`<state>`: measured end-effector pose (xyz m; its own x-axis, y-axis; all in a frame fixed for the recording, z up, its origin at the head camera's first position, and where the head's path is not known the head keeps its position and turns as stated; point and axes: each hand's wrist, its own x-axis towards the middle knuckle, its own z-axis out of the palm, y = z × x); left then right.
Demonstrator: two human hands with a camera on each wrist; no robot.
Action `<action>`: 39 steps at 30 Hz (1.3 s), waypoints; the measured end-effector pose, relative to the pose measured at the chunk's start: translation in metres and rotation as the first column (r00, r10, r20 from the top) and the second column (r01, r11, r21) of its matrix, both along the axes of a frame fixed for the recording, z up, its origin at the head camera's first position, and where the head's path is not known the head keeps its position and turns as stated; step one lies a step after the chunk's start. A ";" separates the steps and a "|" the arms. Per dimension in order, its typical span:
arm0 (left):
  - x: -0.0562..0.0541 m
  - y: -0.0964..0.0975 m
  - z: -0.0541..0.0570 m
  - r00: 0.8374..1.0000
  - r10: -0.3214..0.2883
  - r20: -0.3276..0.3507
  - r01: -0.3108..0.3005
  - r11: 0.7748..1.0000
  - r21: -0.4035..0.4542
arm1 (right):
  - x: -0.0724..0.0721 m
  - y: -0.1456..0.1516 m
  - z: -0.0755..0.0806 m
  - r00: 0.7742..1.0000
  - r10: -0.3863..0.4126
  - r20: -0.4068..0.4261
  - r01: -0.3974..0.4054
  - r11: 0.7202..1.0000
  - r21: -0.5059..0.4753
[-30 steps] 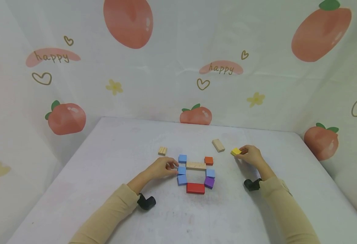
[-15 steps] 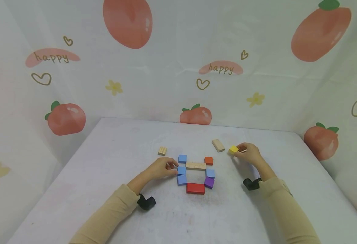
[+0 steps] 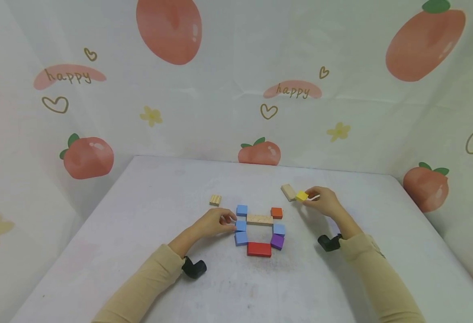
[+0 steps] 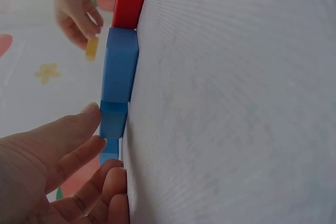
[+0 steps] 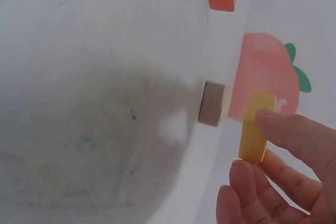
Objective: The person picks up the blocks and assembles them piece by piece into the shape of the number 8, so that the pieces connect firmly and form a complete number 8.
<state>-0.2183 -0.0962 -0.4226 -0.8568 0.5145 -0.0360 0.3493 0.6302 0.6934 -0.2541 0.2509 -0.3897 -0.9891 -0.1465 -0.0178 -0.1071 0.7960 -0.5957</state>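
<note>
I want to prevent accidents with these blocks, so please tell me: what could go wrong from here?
The right hand pinches the yellow block above the table, so it could slip and fall. The left hand is touching or very close to the blue blocks, so a small nudge might spoil their line.

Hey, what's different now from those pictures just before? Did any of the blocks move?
Yes, one did! The right hand carried the yellow block to the left, closer to the plain wooden block. It was already holding it, and nothing was let go. The left hand stayed beside the blue blocks, and the other blocks stayed put.
</note>
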 end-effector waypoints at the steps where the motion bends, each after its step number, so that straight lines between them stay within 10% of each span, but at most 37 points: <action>1: 0.000 0.000 0.000 1.000 0.002 0.003 -0.002 1.000 0.001 | -0.001 -0.001 0.000 1.000 0.000 0.005 0.000 1.000 0.002; 39: 0.000 0.000 0.000 1.000 0.008 0.008 -0.008 1.000 0.009 | -0.022 -0.033 -0.009 0.988 0.141 0.062 -0.142 0.990 0.012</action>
